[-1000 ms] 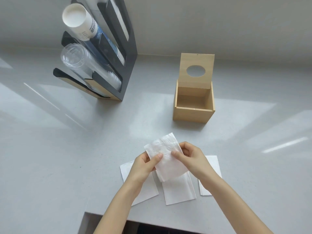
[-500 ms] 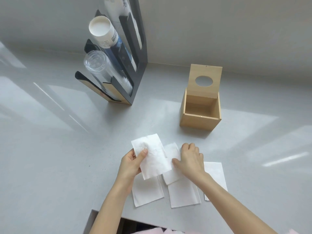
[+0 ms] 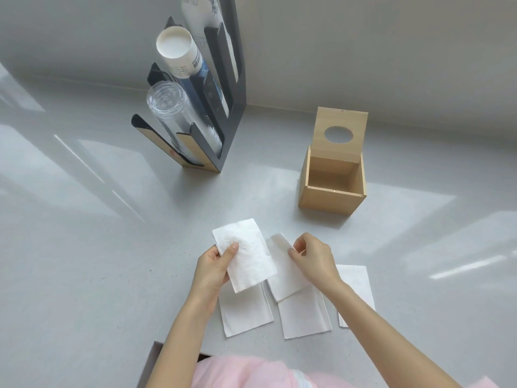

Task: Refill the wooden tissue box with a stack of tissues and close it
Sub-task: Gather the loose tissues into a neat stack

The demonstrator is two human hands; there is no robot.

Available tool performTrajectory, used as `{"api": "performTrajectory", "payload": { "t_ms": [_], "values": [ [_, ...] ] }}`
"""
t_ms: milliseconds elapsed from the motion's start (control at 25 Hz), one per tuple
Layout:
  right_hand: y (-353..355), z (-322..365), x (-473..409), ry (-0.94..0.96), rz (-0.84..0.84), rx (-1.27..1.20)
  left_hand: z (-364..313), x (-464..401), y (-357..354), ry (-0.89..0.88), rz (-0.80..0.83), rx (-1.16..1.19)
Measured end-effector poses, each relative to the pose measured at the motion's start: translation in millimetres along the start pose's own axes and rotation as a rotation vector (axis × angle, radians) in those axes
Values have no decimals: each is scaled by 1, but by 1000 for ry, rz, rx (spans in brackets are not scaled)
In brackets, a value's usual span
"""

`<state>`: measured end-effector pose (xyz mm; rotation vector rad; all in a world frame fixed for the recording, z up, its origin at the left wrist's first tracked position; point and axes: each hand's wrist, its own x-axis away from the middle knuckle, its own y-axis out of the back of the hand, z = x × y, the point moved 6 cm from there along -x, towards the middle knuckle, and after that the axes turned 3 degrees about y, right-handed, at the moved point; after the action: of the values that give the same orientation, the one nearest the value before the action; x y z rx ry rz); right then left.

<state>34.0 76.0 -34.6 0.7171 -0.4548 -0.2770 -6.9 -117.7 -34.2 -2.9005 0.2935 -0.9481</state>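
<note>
The wooden tissue box (image 3: 331, 200) stands at the right of the counter, its lid (image 3: 339, 134) with a round hole tipped up at the back and the inside bare. My left hand (image 3: 211, 268) grips a folded white tissue (image 3: 246, 257) by its left edge, lifted off the counter. Just to its right, my right hand (image 3: 314, 259) pinches the top corner of a second tissue (image 3: 285, 271). Three more folded tissues lie flat near the front edge: a left one (image 3: 244, 312), a middle one (image 3: 305, 315) and a right one (image 3: 356, 287) partly under my right forearm.
A black and wood cup dispenser (image 3: 212, 107) stands at the back left with a stack of paper cups (image 3: 181, 53) and a stack of clear plastic cups (image 3: 173, 113). A wall runs behind the grey counter (image 3: 84, 247). The counter's front edge is by my arms.
One second ago both hands held a single tissue together. They have since moved apart: the left hand carried that tissue leftward, and the right hand took a second tissue by its corner.
</note>
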Motion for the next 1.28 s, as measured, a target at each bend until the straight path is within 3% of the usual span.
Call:
{"api": "performTrajectory", "payload": {
  "t_ms": [320,400,520,640,720,800,1280],
  "values": [
    [63,25,22,76,-112,-434,4,-3,-18,34,107,-11],
    [69,38,29,112,-46,-587,5,-2,-24,56,162,21],
    [61,57,39,120,225,-884,5,4,-38,80,270,-13],
    [42,54,42,74,321,-792,1,13,-51,100,338,-35],
    [33,38,37,14,239,-625,2,17,-62,98,427,-70],
    [30,22,33,-32,158,-537,7,18,-62,140,397,-70],
    [28,-10,30,-99,54,-516,16,18,-64,196,352,30]
  ]
}}
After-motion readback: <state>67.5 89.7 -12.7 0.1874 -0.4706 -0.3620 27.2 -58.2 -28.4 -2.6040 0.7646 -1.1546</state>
